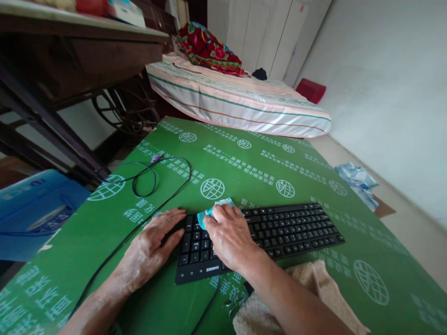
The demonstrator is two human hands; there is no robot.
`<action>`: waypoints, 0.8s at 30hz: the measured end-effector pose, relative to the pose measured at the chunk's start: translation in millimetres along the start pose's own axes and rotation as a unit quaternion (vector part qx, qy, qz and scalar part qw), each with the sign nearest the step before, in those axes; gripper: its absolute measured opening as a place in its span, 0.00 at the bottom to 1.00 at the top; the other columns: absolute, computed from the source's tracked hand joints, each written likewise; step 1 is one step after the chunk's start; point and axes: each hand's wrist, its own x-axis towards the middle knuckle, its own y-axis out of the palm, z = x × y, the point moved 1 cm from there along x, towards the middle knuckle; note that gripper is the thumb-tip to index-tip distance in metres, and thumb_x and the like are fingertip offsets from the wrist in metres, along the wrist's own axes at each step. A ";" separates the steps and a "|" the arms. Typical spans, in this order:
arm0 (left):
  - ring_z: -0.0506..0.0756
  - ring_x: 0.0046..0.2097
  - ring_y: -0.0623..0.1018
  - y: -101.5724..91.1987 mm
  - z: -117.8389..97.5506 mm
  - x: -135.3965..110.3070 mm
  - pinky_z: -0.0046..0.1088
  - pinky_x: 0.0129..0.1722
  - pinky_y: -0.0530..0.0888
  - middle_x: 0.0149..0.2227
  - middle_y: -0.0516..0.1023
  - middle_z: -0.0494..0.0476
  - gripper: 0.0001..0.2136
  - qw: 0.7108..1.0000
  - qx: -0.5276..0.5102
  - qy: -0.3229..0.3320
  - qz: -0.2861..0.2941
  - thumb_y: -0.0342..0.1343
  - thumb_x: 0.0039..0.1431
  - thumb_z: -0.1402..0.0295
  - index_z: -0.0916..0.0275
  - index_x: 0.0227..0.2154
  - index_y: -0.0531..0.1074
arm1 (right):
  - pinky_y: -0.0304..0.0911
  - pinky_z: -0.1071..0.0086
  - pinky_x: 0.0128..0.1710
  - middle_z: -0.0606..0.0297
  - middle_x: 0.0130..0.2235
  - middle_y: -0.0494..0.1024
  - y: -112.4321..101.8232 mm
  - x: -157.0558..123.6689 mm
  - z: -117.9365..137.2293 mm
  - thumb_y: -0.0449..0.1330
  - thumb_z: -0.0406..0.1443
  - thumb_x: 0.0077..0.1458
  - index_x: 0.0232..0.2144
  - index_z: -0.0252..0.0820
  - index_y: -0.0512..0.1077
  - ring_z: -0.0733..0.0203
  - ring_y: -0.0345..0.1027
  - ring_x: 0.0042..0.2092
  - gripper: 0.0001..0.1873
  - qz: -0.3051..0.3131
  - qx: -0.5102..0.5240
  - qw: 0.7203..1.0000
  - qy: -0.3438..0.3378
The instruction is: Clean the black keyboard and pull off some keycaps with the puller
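Observation:
A black keyboard (286, 230) lies on a green printed table cover (244, 167). My right hand (228, 237) presses a light blue cloth (216, 207) onto the keyboard's left end, its fingers curled round the cloth. My left hand (152, 246) lies flat beside the keyboard's left edge, fingers stretched out and touching that edge. The keyboard's black cable (153, 186) loops across the cover to the left, ending in a purple plug (156, 158).
A beige knitted cloth (314, 284) lies at the near edge. A striped mattress (237, 100) with a red floral blanket (209, 49) is beyond the table. A dark treadle table (70, 60) and a blue box (35, 209) stand left. Crumpled paper (358, 181) lies on the floor right.

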 end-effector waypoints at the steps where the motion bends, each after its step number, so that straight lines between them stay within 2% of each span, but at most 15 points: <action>1: 0.60 0.55 0.72 0.1 0.6 -0.1 0.43 0.56 0.69 0.52 0.74 0.60 0.20 1.000 -0.002 0.002 0.001 0.47 0.60 0.56 0.60 0.50 0.69 | 0.60 0.57 0.44 0.53 0.44 0.70 -0.3 -0.3 -0.5 0.50 0.31 0.59 0.41 0.37 0.71 0.52 0.61 0.45 0.12 0.001 -0.002 1.000 0.004; 11: 0.60 0.57 0.68 10.1 15.9 -4.4 0.44 0.59 0.66 0.55 0.71 0.59 0.20 1.000 -0.016 -0.005 0.002 0.48 0.60 0.56 0.58 0.52 0.67 | 0.60 0.58 0.42 0.55 0.42 0.70 -0.3 -2.0 -5.4 0.49 0.31 0.60 0.41 0.38 0.72 0.52 0.61 0.44 0.13 -0.005 -0.005 1.000 0.014; 19: 0.60 0.56 0.70 1.3 3.7 0.2 0.43 0.58 0.67 0.53 0.72 0.64 0.23 1.000 -0.005 -0.013 0.018 0.46 0.60 0.54 0.65 0.50 0.68 | 0.60 0.58 0.42 0.55 0.42 0.70 -0.7 -3.5 -9.6 0.49 0.32 0.60 0.41 0.38 0.72 0.52 0.61 0.43 0.12 -0.004 0.001 1.000 0.021; 24: 0.59 0.56 0.70 2.2 5.5 -0.4 0.41 0.59 0.66 0.53 0.72 0.64 0.23 1.000 -0.005 -0.005 0.013 0.46 0.60 0.55 0.66 0.50 0.68 | 0.59 0.59 0.41 0.57 0.40 0.70 -2.0 -3.5 -14.8 0.50 0.32 0.59 0.38 0.39 0.72 0.53 0.62 0.43 0.10 0.010 -0.005 0.999 0.044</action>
